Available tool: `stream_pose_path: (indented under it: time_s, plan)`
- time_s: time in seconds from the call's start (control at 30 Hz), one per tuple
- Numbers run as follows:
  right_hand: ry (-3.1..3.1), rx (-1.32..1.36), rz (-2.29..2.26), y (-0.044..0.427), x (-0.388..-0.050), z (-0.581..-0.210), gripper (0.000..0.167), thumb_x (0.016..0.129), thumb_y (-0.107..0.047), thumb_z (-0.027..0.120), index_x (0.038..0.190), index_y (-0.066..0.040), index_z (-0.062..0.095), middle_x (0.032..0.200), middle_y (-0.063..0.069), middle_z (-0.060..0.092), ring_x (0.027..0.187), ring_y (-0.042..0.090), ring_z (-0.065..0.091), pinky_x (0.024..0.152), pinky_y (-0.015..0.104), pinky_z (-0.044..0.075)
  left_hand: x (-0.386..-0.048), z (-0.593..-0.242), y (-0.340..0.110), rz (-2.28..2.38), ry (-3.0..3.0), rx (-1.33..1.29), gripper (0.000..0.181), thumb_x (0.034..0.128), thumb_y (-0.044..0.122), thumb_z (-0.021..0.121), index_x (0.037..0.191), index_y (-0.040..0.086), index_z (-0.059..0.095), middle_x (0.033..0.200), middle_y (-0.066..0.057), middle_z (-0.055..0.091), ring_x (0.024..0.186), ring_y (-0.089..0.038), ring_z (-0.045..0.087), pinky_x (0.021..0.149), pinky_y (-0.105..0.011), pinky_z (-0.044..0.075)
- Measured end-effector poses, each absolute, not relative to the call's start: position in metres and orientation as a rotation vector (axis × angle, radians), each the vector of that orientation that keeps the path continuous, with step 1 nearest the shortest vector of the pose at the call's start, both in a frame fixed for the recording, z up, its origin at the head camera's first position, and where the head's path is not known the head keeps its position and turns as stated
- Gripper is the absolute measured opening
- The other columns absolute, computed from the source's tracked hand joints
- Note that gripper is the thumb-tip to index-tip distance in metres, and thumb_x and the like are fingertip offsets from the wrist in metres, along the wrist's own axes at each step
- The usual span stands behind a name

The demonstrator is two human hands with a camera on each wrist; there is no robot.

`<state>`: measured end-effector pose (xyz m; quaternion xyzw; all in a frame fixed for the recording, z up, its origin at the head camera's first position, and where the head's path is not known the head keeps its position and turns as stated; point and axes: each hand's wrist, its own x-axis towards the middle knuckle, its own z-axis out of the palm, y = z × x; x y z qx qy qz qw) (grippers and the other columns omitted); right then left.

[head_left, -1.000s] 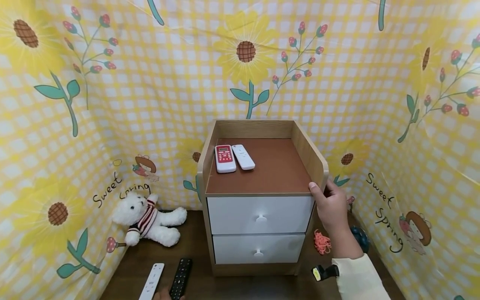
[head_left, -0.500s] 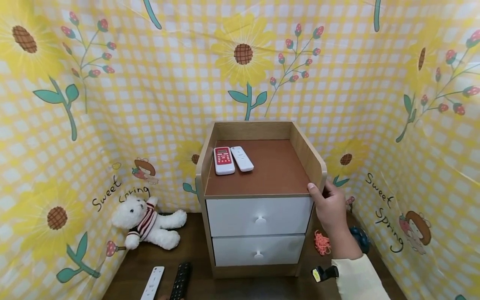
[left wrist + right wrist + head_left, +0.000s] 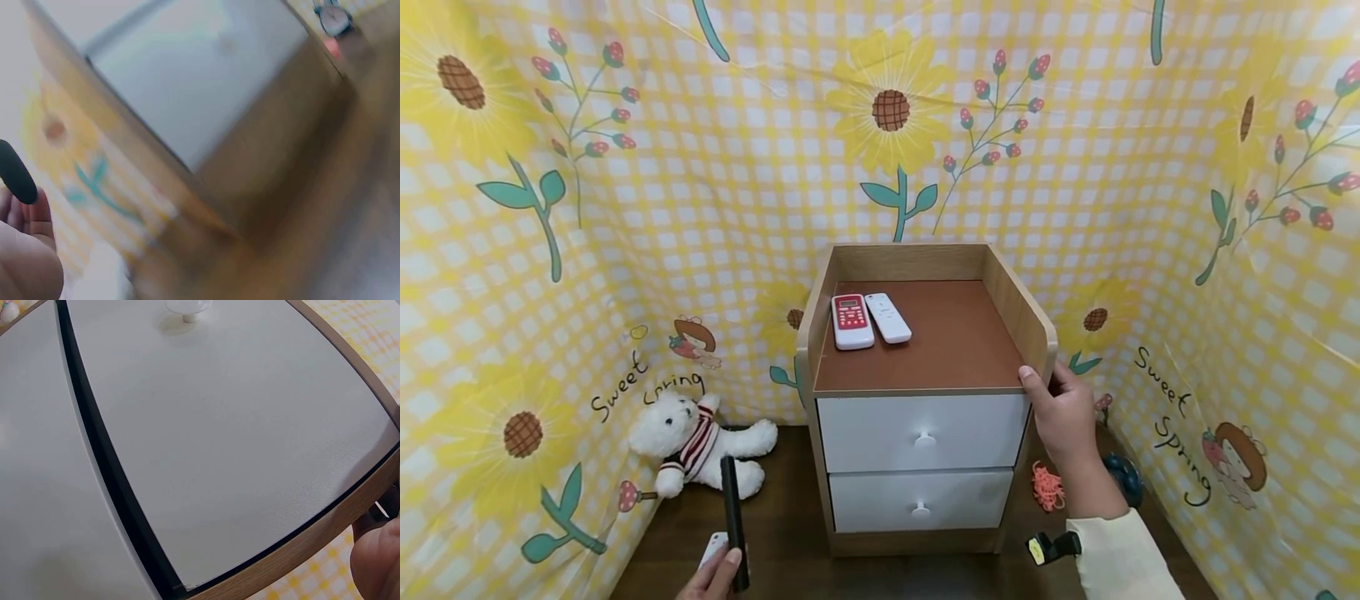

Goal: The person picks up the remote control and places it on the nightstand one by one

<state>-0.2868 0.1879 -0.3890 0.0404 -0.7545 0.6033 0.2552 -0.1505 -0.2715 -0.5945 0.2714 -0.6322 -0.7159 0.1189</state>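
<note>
My left hand (image 3: 711,575) pinches a black remote control (image 3: 732,521) at its lower end, raised on edge above the table at the front left. In the blurred left wrist view only part of that hand (image 3: 28,250) and one end of the remote (image 3: 17,172) show. My right hand (image 3: 1063,417) grips the right side panel of a small wooden cabinet (image 3: 917,543), thumb over the front edge. A red-and-white remote (image 3: 853,325) and a slim white remote (image 3: 889,319) lie on the cabinet's top. Another white remote (image 3: 715,546) lies on the table, partly hidden behind my left hand.
Two white drawers (image 3: 880,433) with round knobs are closed. A white teddy bear (image 3: 700,442) lies left of the cabinet. On the right are a coral-coloured tangle (image 3: 1047,487) and a dark round clock (image 3: 1123,479). Patterned cloth (image 3: 760,125) surrounds the table.
My left hand has lifted the black remote off the table and turned it on edge, moving forward and slightly left. The right hand keeps its grip on the cabinet.
</note>
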Motion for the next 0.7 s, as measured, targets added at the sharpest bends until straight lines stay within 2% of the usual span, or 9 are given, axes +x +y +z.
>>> stream_pose_path:
  time_s: [0.03,0.1,0.17,0.23,0.3,0.37,0.43,0.57,0.7]
  plan:
    - [-2.048,0.107,1.64,0.188,-0.287,-0.389,0.048,0.104,-0.034,0.074,0.146,-0.01,0.071,0.144,0.017,0.071,0.12,0.026,0.068,0.084,0.008,0.052,-0.148,-0.573,-0.262,-2.083,-1.768,0.78,0.02,0.102,0.03,0.078,0.093,0.047,0.083,0.073,0.007,0.073,0.055,-0.008,0.057,0.052,-0.025,0.049]
    - [-2.046,0.102,1.642,0.188,-0.287,-0.389,0.048,0.104,-0.034,0.074,0.146,-0.01,0.071,0.144,0.017,0.071,0.118,0.02,0.068,0.084,0.008,0.052,-0.143,-0.533,-0.24,-2.06,-1.638,0.675,0.033,0.1004,0.014,0.079,0.093,0.047,0.083,0.073,0.011,0.072,0.059,-0.004,0.058,0.054,-0.019,0.05]
    - [-2.041,0.107,1.645,0.188,-0.287,-0.39,0.048,0.104,-0.035,0.074,0.145,-0.009,0.072,0.143,0.017,0.072,0.113,0.014,0.068,0.083,0.009,0.053,-0.14,-0.502,-0.217,-2.046,-1.488,0.477,0.035,0.095,-0.006,0.077,0.105,0.026,0.088,0.082,0.009,0.078,0.069,-0.003,0.067,0.063,-0.017,0.055]
    - [-2.043,0.107,1.643,0.188,-0.287,-0.39,0.047,0.104,-0.035,0.075,0.144,-0.01,0.072,0.142,0.017,0.072,0.108,0.008,0.067,0.082,0.011,0.053,-0.137,-0.476,-0.195,-2.007,-1.423,0.266,0.038,0.0879,-0.021,0.075,0.113,0.004,0.085,0.091,0.005,0.081,0.081,-0.004,0.073,0.071,-0.017,0.06]
    - [-2.046,0.104,1.637,0.189,-0.287,-0.389,0.047,0.104,-0.036,0.075,0.143,-0.01,0.073,0.141,0.017,0.073,0.106,0.007,0.067,0.081,0.012,0.054,-0.135,-0.452,-0.173,-1.938,-1.425,0.104,0.041,0.082,-0.028,0.074,0.118,-0.009,0.079,0.099,0.0,0.081,0.087,-0.008,0.075,0.077,-0.018,0.062]
    - [-2.053,0.102,1.631,0.19,-0.288,-0.389,0.047,0.104,-0.037,0.074,0.144,-0.01,0.073,0.141,0.017,0.073,0.106,0.009,0.067,0.081,0.012,0.054,-0.137,-0.431,-0.156,-1.811,-1.554,0.032,0.041,0.0814,-0.023,0.08,0.12,-0.011,0.077,0.104,0.0,0.079,0.092,-0.008,0.075,0.08,-0.018,0.061]
    - [-2.056,0.092,1.623,0.19,-0.289,-0.389,0.049,0.104,-0.039,0.074,0.144,-0.011,0.073,0.14,0.016,0.073,0.108,0.012,0.067,0.082,0.012,0.054,-0.144,-0.413,-0.143,-1.663,-1.705,0.01,0.041,0.0819,-0.012,0.088,0.121,-0.002,0.08,0.106,0.001,0.076,0.093,-0.01,0.073,0.08,-0.017,0.06]
    - [-2.053,0.091,1.614,0.19,-0.29,-0.389,0.049,0.104,-0.039,0.074,0.143,-0.01,0.073,0.138,0.019,0.074,0.105,0.011,0.068,0.08,0.012,0.054,-0.168,-0.385,-0.123,-1.424,-1.89,-0.098,0.041,0.0825,0.011,0.097,0.121,0.017,0.083,0.102,0.006,0.074,0.088,-0.012,0.068,0.068,-0.019,0.055]
    - [-2.026,0.117,1.641,0.188,-0.29,-0.391,0.043,0.104,-0.035,0.076,0.138,-0.008,0.076,0.131,0.021,0.076,0.097,0.007,0.068,0.079,0.015,0.055,-0.192,-0.358,-0.1,-1.337,-1.937,-0.172,0.04,0.0831,0.022,0.096,0.121,0.017,0.083,0.098,0.005,0.076,0.087,-0.011,0.067,0.071,-0.029,0.056]
